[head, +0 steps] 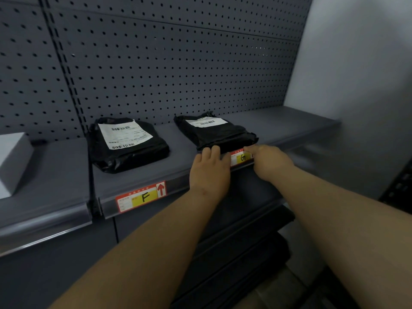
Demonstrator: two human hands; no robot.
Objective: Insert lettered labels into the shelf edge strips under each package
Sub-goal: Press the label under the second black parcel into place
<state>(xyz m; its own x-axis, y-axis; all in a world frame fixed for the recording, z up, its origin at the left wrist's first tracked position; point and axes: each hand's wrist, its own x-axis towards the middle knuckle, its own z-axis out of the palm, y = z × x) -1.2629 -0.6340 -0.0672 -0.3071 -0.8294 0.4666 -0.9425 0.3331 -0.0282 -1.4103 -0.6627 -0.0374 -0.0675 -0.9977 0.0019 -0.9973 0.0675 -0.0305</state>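
Two black plastic packages lie on a grey shelf, one on the left (pixel 127 143) and one on the right (pixel 215 131). A red and yellow label marked F (pixel 141 196) sits in the edge strip (pixel 178 185) under the left package. A label marked G (pixel 242 157) sits in the strip under the right package. My left hand (pixel 210 171) presses on the strip at the G label's left end, fingers over the shelf edge. My right hand (pixel 268 162) touches the label's right end, covering part of it.
A white box (pixel 13 161) stands on the neighbouring shelf section at far left. A dark pegboard (pixel 167 63) backs the shelf. A pale wall (pixel 356 74) rises on the right. Lower shelves with dark items (pixel 245 253) show beneath my arms.
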